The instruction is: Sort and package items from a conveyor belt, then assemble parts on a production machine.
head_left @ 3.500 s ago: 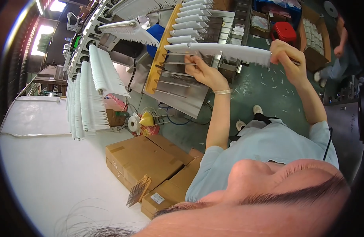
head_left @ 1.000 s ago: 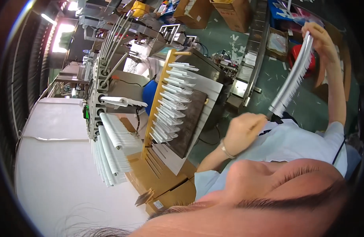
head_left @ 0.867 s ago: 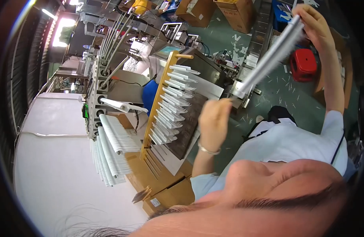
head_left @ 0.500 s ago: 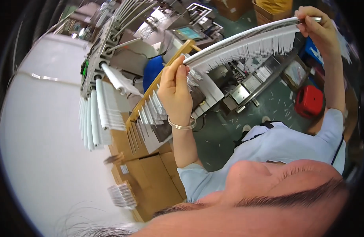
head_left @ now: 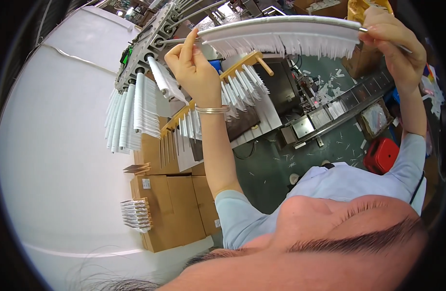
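A long metal rod (head_left: 363, 29) carries a white strip (head_left: 281, 35) whose lower edge is cut into a fine fringe. I hold it stretched across the upper part of the view, bowed by the lens. My left hand (head_left: 196, 72) pinches its left end between thumb and fingers, with a metal bangle at the wrist. Bare rod shows at the right end, where my right hand (head_left: 399, 51) is closed round it. Below the left hand, a wooden rack (head_left: 240, 65) bears several rods with similar white fringed pieces (head_left: 244, 87).
To the left, a machine arm (head_left: 148, 51) holds several rods with hanging white rolls (head_left: 146, 104). Cardboard boxes (head_left: 184, 203) stand below it. A conveyor (head_left: 346, 101) runs at the right, near a red stool (head_left: 381, 155). White scraps (head_left: 324, 88) litter the equipment and green floor.
My left hand has moved up and left with its end of the rod, so the rod is more level. The metal coils seen along it before are now turned from sight. The view has shifted.
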